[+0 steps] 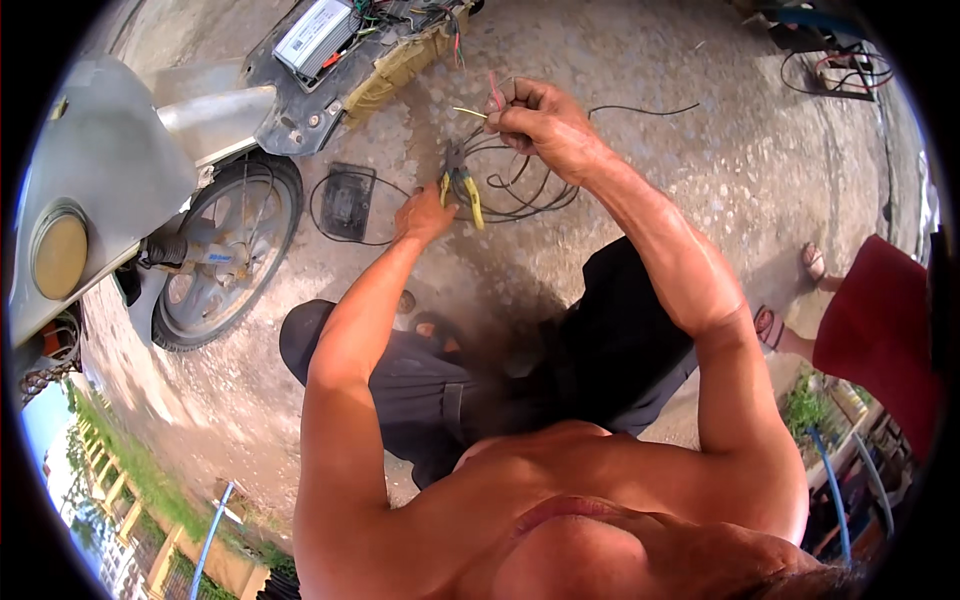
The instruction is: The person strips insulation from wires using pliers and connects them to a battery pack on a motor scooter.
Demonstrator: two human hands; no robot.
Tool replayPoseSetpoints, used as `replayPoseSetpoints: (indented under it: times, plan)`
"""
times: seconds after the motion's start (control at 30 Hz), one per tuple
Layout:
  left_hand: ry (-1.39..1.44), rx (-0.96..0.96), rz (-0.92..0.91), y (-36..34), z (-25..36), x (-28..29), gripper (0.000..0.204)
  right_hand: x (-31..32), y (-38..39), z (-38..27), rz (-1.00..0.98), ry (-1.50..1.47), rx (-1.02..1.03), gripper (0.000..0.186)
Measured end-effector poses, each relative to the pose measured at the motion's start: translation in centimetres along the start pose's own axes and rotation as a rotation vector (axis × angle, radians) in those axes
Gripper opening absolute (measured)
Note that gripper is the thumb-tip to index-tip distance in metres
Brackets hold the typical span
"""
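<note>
My right hand [543, 122] is raised over the ground, its thumb and fingers pinched on thin wires. A yellow wire [468, 111] sticks out to the left of the fingertips, and a red wire [494, 86] shows above them. Lower and to the left, my left hand [424, 215] closes on a handle of the pliers [474, 200]. These have yellow grips and dark jaws that point away from me. Behind and beside the pliers, a loose coil of black cable [520, 213] lies on the ground. How the wires run inside my right hand is hidden.
At the left stands a grey scooter body with a wheel [228, 255]. A silver control box [316, 38] with loose wires sits on its dark frame. A flat black square piece [348, 203] lies on the concrete. A person's sandalled foot [814, 261] is at the right.
</note>
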State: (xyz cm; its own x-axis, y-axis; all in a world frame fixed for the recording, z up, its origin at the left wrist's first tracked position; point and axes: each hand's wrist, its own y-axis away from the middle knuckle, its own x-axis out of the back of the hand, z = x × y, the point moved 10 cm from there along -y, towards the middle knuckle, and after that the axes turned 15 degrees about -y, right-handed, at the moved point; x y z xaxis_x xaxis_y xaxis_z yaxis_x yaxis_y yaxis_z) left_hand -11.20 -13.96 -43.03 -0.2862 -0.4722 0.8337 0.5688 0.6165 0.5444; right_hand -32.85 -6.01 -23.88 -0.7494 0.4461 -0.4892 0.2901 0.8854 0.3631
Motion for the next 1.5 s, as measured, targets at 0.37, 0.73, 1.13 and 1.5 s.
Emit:
replayPoseSetpoints:
  times: [0.37,0.73,1.13,1.5]
  plan:
    - [0.127,0.151,0.033,-3.0,-0.6,-0.2,0.057,1.3,0.3,-1.6,0.024,0.072,0.053,0.017]
    - [1.644,-0.266,-0.741,9.8,10.7,11.1,0.085,2.6,0.2,-2.7,0.008,-0.173,0.065,0.017]
    - [0.956,-0.331,-0.306,11.0,13.1,11.0,0.082,-0.4,2.7,-1.2,0.043,-0.037,-0.050,0.023]
    - [1.015,-0.200,-0.304,9.7,8.6,11.8,0.034,1.8,1.1,-1.2,0.202,0.200,0.079,0.029]
